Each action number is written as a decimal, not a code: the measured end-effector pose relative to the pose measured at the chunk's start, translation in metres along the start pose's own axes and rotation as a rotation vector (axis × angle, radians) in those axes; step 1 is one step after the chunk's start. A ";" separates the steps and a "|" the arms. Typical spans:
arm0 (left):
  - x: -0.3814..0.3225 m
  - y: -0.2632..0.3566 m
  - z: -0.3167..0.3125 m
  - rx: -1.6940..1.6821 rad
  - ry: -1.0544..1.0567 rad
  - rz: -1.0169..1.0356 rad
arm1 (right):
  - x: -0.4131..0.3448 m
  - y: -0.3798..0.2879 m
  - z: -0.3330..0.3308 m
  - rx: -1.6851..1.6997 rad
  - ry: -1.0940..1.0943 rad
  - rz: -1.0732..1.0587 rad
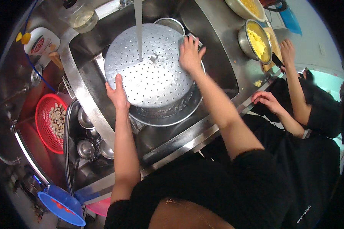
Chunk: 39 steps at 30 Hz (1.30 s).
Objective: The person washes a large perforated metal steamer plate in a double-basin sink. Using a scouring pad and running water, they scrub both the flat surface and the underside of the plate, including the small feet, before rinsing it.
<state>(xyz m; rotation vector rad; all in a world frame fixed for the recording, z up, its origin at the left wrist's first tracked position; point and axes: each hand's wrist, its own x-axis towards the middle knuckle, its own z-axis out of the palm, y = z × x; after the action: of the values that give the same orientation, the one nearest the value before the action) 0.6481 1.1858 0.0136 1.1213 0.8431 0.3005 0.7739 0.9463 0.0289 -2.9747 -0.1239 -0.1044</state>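
Observation:
A round perforated aluminium plate (157, 83) with a small central loop lies tilted over a wide metal basin (186, 118) in the steel sink. Under the faucet (138, 28), a stream of water or the spout itself reaches the plate; I cannot tell which. My left hand (119, 93) grips the plate's left edge, thumb on top, fingers partly hidden beneath. At the upper right edge, my right hand (191, 55) rests with fingers spread; it is slightly blurred. A round metal rim (172, 21) shows behind the plate.
Left are a white bottle (42, 41), a glass jar (84, 20), a red colander (41, 114) of cut pieces and a second sink with metal bowls (86, 148). A blue basket (60, 211) is lower left. Right, a co-worker's hands (268, 100) are near a steel bowl (245, 43) of yellow food.

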 end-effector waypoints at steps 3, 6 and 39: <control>0.005 -0.003 -0.002 0.029 0.030 0.034 | 0.045 0.005 0.009 0.028 -0.066 0.036; 0.000 0.002 -0.015 0.057 0.049 0.078 | -0.024 -0.014 0.029 0.044 0.045 -0.128; 0.007 -0.018 -0.012 -0.020 0.031 0.035 | -0.048 -0.027 0.001 0.316 0.308 -0.259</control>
<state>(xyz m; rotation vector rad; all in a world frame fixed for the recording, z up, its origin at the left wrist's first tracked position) 0.6404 1.1904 -0.0070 1.1161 0.8464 0.3553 0.7244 0.9691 0.0283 -2.5770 -0.4402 -0.5193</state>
